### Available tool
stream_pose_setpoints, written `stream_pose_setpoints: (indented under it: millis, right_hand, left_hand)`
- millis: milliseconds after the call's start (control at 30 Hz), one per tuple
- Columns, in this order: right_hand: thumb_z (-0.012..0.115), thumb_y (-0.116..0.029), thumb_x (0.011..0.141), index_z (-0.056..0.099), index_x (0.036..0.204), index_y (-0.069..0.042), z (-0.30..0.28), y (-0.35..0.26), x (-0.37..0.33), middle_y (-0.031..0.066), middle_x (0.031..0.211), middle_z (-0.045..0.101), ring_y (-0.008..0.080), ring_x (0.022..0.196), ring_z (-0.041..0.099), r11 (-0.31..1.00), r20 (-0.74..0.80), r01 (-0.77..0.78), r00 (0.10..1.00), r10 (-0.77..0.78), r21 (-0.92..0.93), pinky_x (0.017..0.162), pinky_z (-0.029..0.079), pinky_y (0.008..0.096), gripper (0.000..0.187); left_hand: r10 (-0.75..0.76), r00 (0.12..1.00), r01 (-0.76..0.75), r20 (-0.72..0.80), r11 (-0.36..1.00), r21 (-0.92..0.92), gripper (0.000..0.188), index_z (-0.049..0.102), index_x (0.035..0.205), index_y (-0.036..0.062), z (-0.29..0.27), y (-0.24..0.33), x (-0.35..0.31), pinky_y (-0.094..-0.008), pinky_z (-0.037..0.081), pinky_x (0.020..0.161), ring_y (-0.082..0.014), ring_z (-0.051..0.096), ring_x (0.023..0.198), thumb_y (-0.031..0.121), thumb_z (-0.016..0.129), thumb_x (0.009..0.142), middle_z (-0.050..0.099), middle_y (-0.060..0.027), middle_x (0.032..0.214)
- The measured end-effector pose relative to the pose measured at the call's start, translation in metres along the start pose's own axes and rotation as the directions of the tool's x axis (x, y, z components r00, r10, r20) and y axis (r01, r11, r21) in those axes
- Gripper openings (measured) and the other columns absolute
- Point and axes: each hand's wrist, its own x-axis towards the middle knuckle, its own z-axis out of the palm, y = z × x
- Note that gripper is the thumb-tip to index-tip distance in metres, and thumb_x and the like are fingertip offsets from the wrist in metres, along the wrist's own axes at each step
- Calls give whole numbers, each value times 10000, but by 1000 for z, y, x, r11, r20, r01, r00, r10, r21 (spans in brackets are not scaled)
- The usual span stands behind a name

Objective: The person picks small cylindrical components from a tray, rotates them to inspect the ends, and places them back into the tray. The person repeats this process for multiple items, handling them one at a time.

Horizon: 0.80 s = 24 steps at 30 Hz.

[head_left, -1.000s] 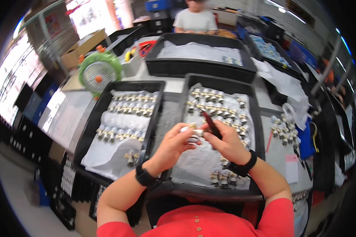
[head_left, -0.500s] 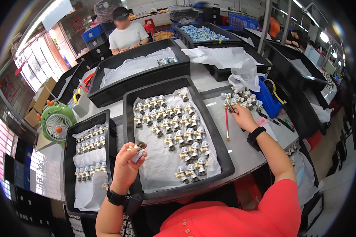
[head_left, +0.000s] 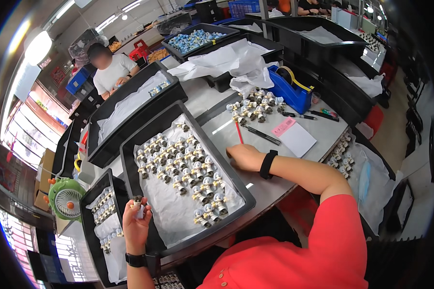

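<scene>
My left hand [head_left: 137,222] is raised over the left rim of the middle tray [head_left: 248,202], its fingers pinching a small figurine [head_left: 138,202] with a dark part at the top. Over on the table to the right, my right hand [head_left: 246,157] is curled over the lower end of a red-handled paintbrush [head_left: 239,133]; the bristles are hidden beneath it. Beside the brush lies a black pen [head_left: 262,135]. White paper lines the middle tray, and small pale-haired figurines [head_left: 197,168] stand on it in slanting rows.
More figurines [head_left: 255,104] cluster beside a blue tape dispenser [head_left: 289,91]. A notepad [head_left: 296,139] and pens lie near them. A narrower tray [head_left: 118,190] is at left, by a green fan [head_left: 66,198]. Larger black trays [head_left: 135,115] stand behind; a person [head_left: 113,70] sits beyond them.
My right hand has let go of the black pen, now on the table, and has moved to the paintbrush. My left hand still holds its figurine. The view has turned right.
</scene>
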Motion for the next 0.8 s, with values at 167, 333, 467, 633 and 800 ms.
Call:
stream_pose_setpoints:
  millis: [167, 333, 467, 633, 800]
  right_hand:
    - [532, -26, 731, 578, 827, 29, -18, 24, 2, 256, 764, 623, 414, 765, 627, 994, 36, -51, 998, 55, -95, 677, 500, 469, 120]
    - [547, -26, 693, 645, 730, 18, -26, 28, 23, 238, 759, 639, 395, 759, 637, 997, 20, 19, 1000, -17, -74, 690, 513, 448, 113]
    - [555, -27, 696, 641, 763, 9, -31, 17, 42, 216, 767, 643, 379, 765, 630, 998, 139, 41, 990, -34, -46, 700, 500, 423, 115]
    - [580, -52, 675, 674, 742, 32, -33, -2, 60, 240, 797, 650, 380, 779, 645, 999, 127, 18, 992, -13, -38, 705, 522, 430, 143]
    - [539, -96, 779, 642, 1000, -23, 14, 0, 83, 226, 940, 657, 368, 891, 641, 998, 7, -11, 1000, 11, 65, 763, 514, 430, 254]
  left_hand:
    - [-6, 1000, 6, 20, 1000, 15, 167, 500, 1042, 65, 4, -2, 2, -301, 553, 727, -252, 617, 872, 74, 527, 878, 597, -165, 1075]
    - [-26, 999, 25, 21, 999, 33, 250, 500, 1118, 58, 1, -1, 2, -306, 548, 741, -257, 615, 875, 79, 528, 871, 591, -167, 1095]
    - [-42, 998, 42, 48, 999, 2, 336, 481, 1201, 59, -5, 0, 4, -320, 545, 753, -258, 609, 892, 92, 524, 870, 588, -165, 1099]
    - [-71, 996, 71, 61, 997, -2, 386, 452, 1253, 57, -7, 1, 8, -338, 545, 766, -264, 603, 904, 98, 511, 874, 585, -164, 1100]
    - [-83, 992, 83, 98, 997, 6, 410, 439, 1281, 52, -9, 3, 9, -366, 547, 798, -289, 601, 940, 93, 500, 877, 576, -177, 1124]
